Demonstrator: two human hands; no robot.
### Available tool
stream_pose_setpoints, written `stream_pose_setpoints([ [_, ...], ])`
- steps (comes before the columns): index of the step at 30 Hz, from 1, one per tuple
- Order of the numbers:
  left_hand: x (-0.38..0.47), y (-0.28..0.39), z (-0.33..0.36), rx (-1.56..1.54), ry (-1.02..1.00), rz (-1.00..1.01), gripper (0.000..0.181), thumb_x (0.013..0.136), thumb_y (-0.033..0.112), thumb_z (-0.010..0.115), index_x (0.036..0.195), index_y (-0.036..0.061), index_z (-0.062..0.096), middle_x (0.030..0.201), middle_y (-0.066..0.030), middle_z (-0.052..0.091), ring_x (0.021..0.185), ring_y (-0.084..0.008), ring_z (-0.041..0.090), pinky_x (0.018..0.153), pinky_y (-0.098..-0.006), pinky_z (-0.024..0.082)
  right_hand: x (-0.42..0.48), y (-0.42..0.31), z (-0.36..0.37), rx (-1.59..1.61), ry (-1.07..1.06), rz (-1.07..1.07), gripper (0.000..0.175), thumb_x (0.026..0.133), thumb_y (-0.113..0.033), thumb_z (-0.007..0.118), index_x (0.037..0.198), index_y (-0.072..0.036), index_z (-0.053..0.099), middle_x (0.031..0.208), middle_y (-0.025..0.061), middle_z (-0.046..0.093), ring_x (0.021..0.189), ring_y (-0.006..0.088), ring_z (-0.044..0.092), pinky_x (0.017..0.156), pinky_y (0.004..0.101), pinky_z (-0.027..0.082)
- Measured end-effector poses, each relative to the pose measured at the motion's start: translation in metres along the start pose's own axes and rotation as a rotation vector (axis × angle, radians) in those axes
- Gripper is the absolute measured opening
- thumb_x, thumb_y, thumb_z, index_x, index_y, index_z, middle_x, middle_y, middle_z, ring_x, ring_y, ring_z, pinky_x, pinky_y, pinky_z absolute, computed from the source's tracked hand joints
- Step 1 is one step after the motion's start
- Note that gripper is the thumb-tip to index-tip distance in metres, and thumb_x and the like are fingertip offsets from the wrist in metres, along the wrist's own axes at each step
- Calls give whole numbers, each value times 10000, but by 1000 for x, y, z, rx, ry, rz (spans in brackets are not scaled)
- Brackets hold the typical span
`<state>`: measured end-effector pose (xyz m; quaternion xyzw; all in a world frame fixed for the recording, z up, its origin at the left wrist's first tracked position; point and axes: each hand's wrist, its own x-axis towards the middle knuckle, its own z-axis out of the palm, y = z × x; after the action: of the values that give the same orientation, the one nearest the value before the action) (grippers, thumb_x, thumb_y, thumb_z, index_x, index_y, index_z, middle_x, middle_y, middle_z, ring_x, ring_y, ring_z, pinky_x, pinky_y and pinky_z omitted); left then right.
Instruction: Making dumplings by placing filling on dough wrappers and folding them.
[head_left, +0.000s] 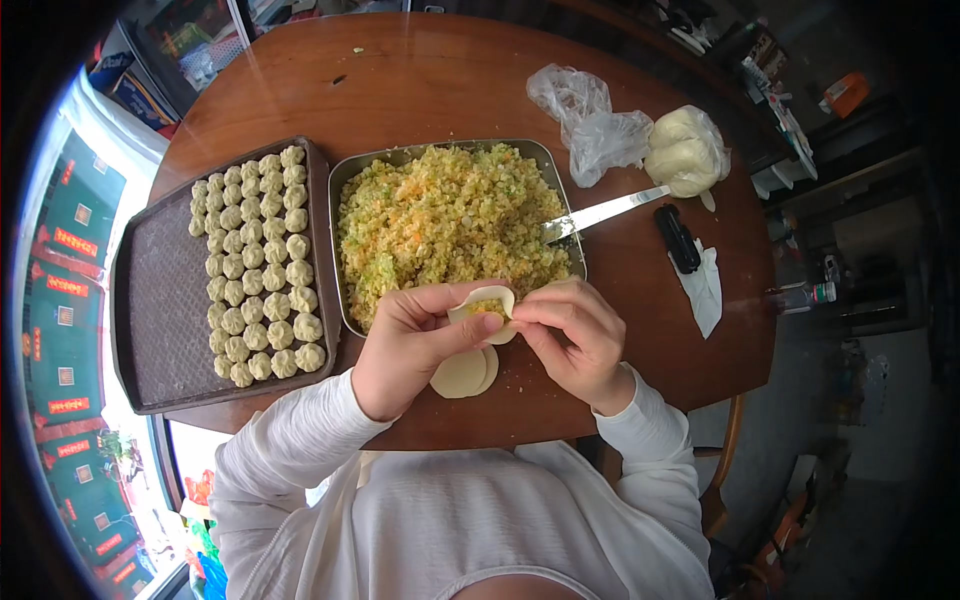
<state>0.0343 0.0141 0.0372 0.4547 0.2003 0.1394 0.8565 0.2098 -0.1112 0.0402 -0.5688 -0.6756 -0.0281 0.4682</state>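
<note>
Above the table's near edge, my left hand (420, 337) cradles a round dough wrapper (487, 295) with its thumb across the filling. Yellowish chopped filling sits in the middle of that wrapper. My right hand (574, 330) pinches the wrapper's right edge between thumb and fingertips. Below my hands, a few flat dough rounds (459, 375) lie overlapped on the wood. Just beyond is a metal tray (332, 262) heaped with chopped vegetable filling (450, 217). A flat metal spatula (604, 215) is stuck in the heap's right side.
At left, a dark baking tray (161, 300) bears rows of pleated dumplings (255, 277). Toward the right are crumpled plastic bags (592, 127), a bagged lump of dough (684, 154), a black object (677, 238) and a white tissue (701, 292). A wooden chair (727, 457) stands at the table's right.
</note>
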Motion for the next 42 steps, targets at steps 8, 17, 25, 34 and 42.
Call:
stream_pose_setpoints([
  [8,1,-4,-2,36,-15,20,355,931,82,723,1265,-24,664,1089,-85,735,983,-123,683,884,-272,557,2,-2,3,29,18,27,226,830,39,750,1034,-47,702,919,76,693,800,229,668,695,342,544],
  [17,2,-4,0,77,-25,33,367,943,62,702,1296,-20,640,1141,-86,723,1011,-133,680,892,-275,558,-1,1,4,22,-9,68,191,842,34,734,1002,-55,680,916,76,672,806,243,653,693,348,531],
  [25,1,-7,3,14,10,116,252,980,105,668,1208,9,618,1157,-71,702,1024,-134,677,867,-275,575,-1,0,2,-59,-48,29,100,893,-16,697,974,-54,654,955,77,621,830,248,616,718,355,505],
  [34,3,-13,2,102,-6,177,201,996,106,648,1170,5,643,1129,-75,712,989,-113,676,849,-256,562,-3,1,2,60,-16,92,172,847,16,750,984,-38,663,922,75,648,798,213,643,686,323,529],
  [42,3,-13,1,59,-13,156,193,995,115,652,1153,5,637,1124,-83,715,989,-115,676,854,-263,556,-1,-2,4,199,58,268,160,834,32,763,959,-29,683,920,80,670,803,176,663,701,300,540],
])
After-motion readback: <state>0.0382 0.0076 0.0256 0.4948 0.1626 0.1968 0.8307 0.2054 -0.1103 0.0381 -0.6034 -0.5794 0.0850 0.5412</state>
